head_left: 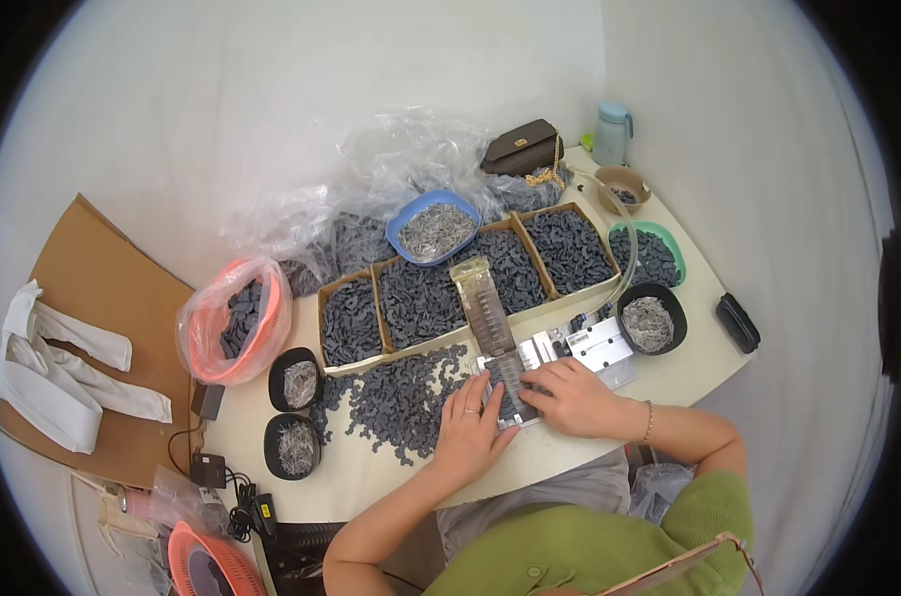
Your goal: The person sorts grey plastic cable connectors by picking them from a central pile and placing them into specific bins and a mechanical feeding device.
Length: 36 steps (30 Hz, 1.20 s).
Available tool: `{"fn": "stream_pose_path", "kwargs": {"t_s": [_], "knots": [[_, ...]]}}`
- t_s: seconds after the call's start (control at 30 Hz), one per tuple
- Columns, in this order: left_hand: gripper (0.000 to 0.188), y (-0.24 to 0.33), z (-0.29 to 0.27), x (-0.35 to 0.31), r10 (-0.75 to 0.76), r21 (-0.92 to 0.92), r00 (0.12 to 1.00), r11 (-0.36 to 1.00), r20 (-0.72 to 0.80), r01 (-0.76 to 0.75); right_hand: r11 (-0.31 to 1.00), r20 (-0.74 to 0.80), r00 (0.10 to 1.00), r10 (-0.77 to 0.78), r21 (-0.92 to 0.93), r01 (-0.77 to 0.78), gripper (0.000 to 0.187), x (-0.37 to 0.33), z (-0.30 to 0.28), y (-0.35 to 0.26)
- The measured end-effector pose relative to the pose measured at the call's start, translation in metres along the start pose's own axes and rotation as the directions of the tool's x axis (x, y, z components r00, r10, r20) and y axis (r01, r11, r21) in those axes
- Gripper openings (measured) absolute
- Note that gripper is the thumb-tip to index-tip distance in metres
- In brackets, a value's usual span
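Note:
A small metal jig filled with dark grey pieces lies near the table's front edge. A long clear strip-like chute leans from it toward the back. My left hand rests along the jig's left side, fingers stretched and thumb apart at its near corner. From the right, my right hand reaches onto the jig with bent fingers close together over the pieces. Whatever is between those fingertips is too small to tell. A metal device with a white plate and a clear hose stands just beyond my right hand.
Loose dark pieces spread left of the jig. Behind stand divided cardboard trays of such pieces and a blue basin of metal pins. Black bowls of pins flank both sides. A pink basket stands left; a bottle far right.

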<state>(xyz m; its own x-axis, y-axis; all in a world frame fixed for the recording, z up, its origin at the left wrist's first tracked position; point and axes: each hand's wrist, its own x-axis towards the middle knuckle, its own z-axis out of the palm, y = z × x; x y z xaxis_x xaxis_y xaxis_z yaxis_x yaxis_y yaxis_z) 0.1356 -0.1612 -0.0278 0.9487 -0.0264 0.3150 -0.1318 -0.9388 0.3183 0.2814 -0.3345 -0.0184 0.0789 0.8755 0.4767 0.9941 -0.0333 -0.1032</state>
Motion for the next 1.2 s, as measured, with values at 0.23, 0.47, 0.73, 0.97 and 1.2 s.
{"fn": "stream_pose_path", "kwargs": {"t_s": [0.23, 0.47, 0.73, 0.97, 1.2], "knots": [[0.061, 0.004, 0.001, 0.001, 0.011, 0.005, 1.0, 1.0, 0.03, -0.011, 0.975, 0.196, 0.975, 0.103, 0.174, -0.138, 0.009, 0.033, 0.003, 0.022], [0.067, 0.015, -0.004, -0.004, 0.056, 0.05, 0.995, 0.997, 0.084, -0.06, 0.958, 0.366, 0.929, 0.054, 0.245, -0.152, 0.012, 0.085, 0.013, 0.064], [0.068, -0.006, 0.002, 0.019, 0.042, 0.136, 0.999, 0.99, 0.005, -0.042, 0.894, -0.351, 0.838, 0.418, 0.323, -0.311, 0.022, 0.17, 0.026, 0.128], [0.047, -0.049, -0.011, 0.015, -0.07, 0.047, 0.995, 0.996, -0.073, 0.073, 0.945, -0.285, 0.904, 0.319, 0.162, -0.283, 0.02, 0.133, 0.001, 0.081], [0.044, -0.063, -0.006, 0.017, 0.006, 0.131, 1.0, 0.991, -0.022, -0.003, 0.879, -0.204, 0.866, -0.456, -0.252, 0.404, 0.022, 0.023, -0.02, -0.004]]}}
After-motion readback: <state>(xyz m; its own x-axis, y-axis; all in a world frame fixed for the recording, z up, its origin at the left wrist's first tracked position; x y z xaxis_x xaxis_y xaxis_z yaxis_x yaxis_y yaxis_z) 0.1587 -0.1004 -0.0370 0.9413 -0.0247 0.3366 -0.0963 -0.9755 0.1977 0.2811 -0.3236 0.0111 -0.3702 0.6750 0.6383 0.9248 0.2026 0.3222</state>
